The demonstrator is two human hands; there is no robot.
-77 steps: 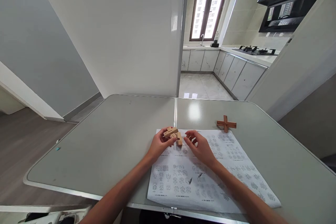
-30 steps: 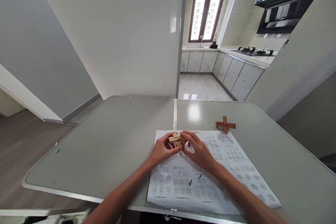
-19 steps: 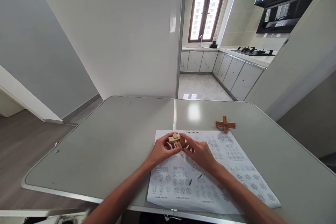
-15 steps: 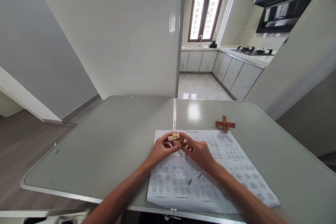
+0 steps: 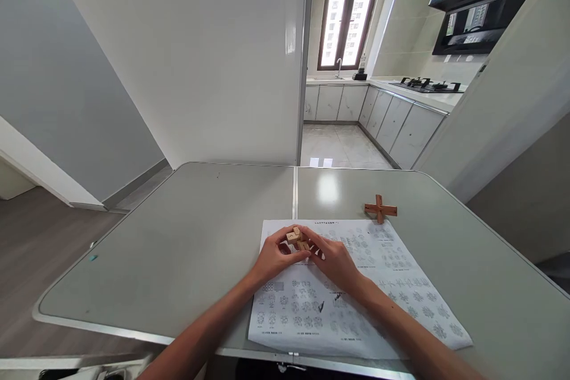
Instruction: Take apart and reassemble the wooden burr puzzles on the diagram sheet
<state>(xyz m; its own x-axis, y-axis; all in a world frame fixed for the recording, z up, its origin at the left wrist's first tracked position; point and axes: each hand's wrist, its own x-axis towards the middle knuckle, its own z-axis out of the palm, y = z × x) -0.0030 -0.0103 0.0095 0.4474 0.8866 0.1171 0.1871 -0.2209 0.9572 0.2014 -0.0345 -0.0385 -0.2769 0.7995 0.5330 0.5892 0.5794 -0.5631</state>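
Over table [image 5: 178,249] and paper [image 5: 303,335], holding wooden blocks [image 5: 293,237], seemingly only partly joined, between half-closed left hand [image 5: 272,254] and right hand [image 5: 337,258].

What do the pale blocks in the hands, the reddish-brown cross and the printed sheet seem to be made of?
Pale blocks: probably light wood, apparently unpainted, judging by their matte tan faces.
Reddish-brown cross: likely wood, darker or stained, going by its warm brown colour; grain is too small to confirm.
Printed sheet: apparently uncoated paper; white, thin, dark print, no glare.
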